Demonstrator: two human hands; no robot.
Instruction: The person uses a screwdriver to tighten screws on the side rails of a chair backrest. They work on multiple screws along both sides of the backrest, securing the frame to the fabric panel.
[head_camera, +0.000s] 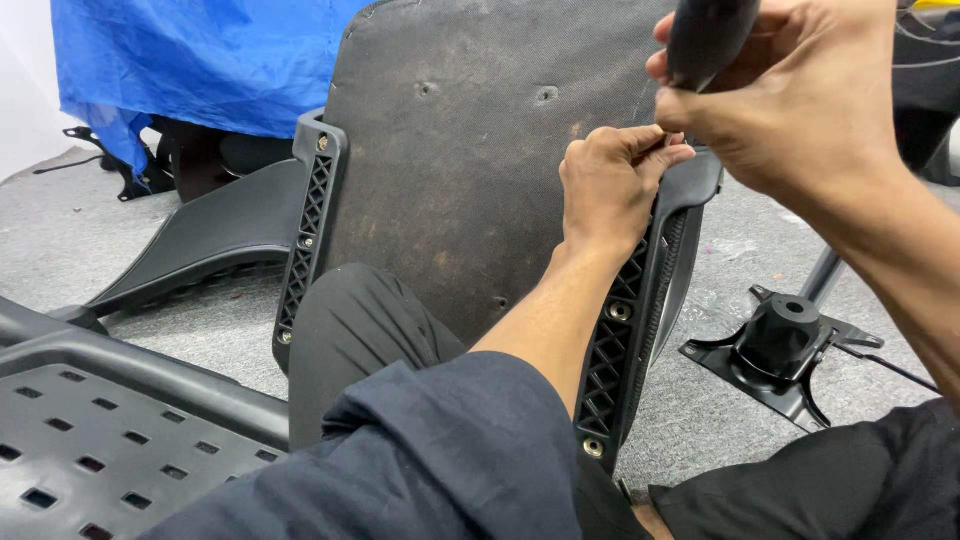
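Left hand (612, 180): forearm raised from lap, fingers curled shut, pinching small item at top of right armrest bracket (625, 330); item too small to identify. Right hand (790, 90): reaching in from upper right, fist clamped on black tool handle (708, 35), handle tilted down toward left fingertips. Chair seat underside (480, 150): upright against knees, dark fabric. Armrest brackets: two, black, lattice-ribbed, one per seat edge; left bracket (308, 225). Metal tilt mechanism plate (780, 345): one, on grey carpet, right. Blue tarp (190, 60): upper left. No labels legible.
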